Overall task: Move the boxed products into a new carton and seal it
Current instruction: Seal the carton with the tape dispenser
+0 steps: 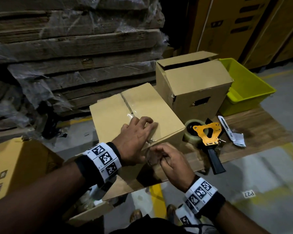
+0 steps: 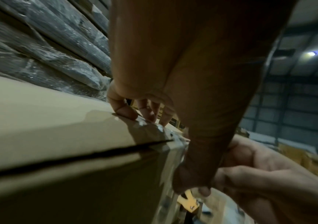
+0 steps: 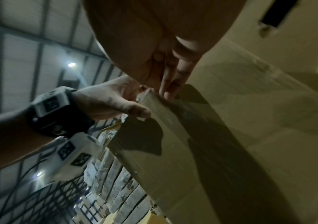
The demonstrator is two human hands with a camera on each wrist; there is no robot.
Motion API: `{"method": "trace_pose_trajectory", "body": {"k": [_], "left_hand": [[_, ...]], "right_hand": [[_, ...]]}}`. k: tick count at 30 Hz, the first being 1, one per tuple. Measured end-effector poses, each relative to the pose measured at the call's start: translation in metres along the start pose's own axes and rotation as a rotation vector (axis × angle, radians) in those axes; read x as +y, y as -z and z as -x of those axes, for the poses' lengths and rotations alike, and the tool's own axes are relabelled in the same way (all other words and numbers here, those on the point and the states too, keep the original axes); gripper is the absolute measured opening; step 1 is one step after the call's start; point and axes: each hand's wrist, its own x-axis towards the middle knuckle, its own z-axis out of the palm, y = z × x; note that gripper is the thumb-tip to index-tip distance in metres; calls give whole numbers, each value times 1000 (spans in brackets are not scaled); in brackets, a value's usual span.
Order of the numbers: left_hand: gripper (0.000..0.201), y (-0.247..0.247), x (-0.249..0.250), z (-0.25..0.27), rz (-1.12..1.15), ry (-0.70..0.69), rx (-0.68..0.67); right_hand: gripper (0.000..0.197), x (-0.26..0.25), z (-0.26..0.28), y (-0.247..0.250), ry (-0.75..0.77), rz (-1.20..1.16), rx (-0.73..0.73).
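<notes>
A closed brown carton [image 1: 142,105] stands on the wooden table, with clear tape [image 1: 130,112] running along its top seam. My left hand [image 1: 135,132] lies on the lid near the front edge, and its fingertips [image 2: 127,112] press the tape onto the carton's top [image 2: 49,121]. My right hand [image 1: 169,159] is at the carton's near face just below that edge. Its fingers [image 3: 171,84] touch the crinkled tape end against the carton's side [image 3: 231,121]. The boxed products are hidden inside.
An orange tape dispenser [image 1: 206,134] and a box cutter [image 1: 224,125] lie right of the carton. A second carton [image 1: 196,88] with loose flaps stands behind, and a yellow-green bin [image 1: 247,86] beside it. Wrapped flat cardboard [image 1: 74,48] is stacked at the back. A printed carton [image 1: 15,162] sits low left.
</notes>
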Motion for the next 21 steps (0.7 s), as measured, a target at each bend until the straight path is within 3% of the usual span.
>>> {"method": "trace_pose_trajectory", "body": {"k": [2,5,9,11,14,16,21], "left_hand": [[105,-3,3,1,16,0,16],[104,0,0,5,160,50,49],[91,6,-17,21,368,269,235],[93,1,-28,31,263,483,270],[105,-13,-42,45,196,741,195],[109,-19,-44,49,319,794,162],[109,-22,-52,41,439,833,178]], "right_hand": [[48,-8,4,7,13,-33,24],[37,-21,0,25,61,19,191],[24,-20,-35,58,113,376,361],[29,-5,-55,72,43,485,270],[37,17,-70,81,-130,404,23],[38,23,-71,79,-161,337,-53],[38,13,-51,71,-102,391,-8]]}}
